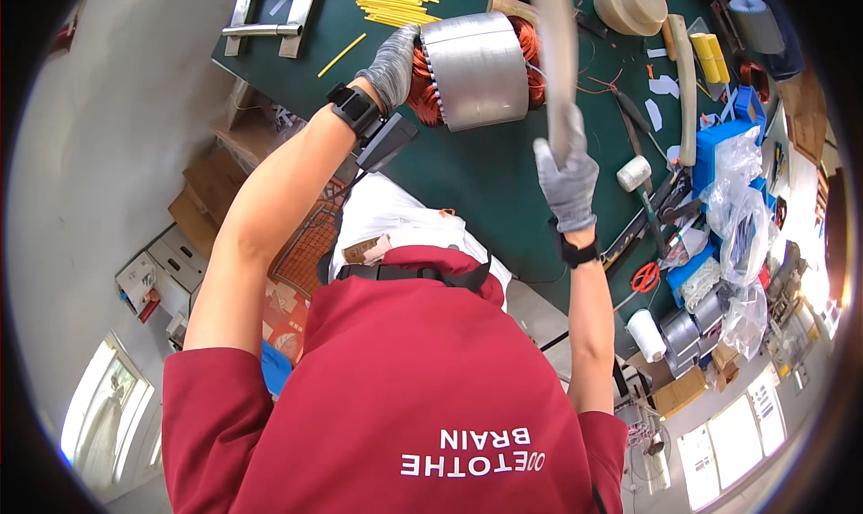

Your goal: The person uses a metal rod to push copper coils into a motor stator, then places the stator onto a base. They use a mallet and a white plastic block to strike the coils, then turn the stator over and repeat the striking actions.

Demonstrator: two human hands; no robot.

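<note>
A motor stator (476,72), a grey metal cylinder with copper windings (424,87) bulging from both ends, lies on its side on the green table. My left hand (392,68), in a grey glove, grips the winding at its left end; part of the fingers is hidden behind the coil. To the right of the stator, my gloved right hand (570,180) is closed round a pale wooden stick (555,56), which is smeared by motion and reaches past the frame's top edge. The stick passes in front of the right-end winding; whether it touches is unclear.
Yellow thin tubes (395,2) and a metal frame (270,15) lie at the far left of the green table (467,181). On the right are another wooden stick (686,101), a white-headed mallet (634,173), red scissors (645,278), a white thread spool (645,334) and blue bins (715,155).
</note>
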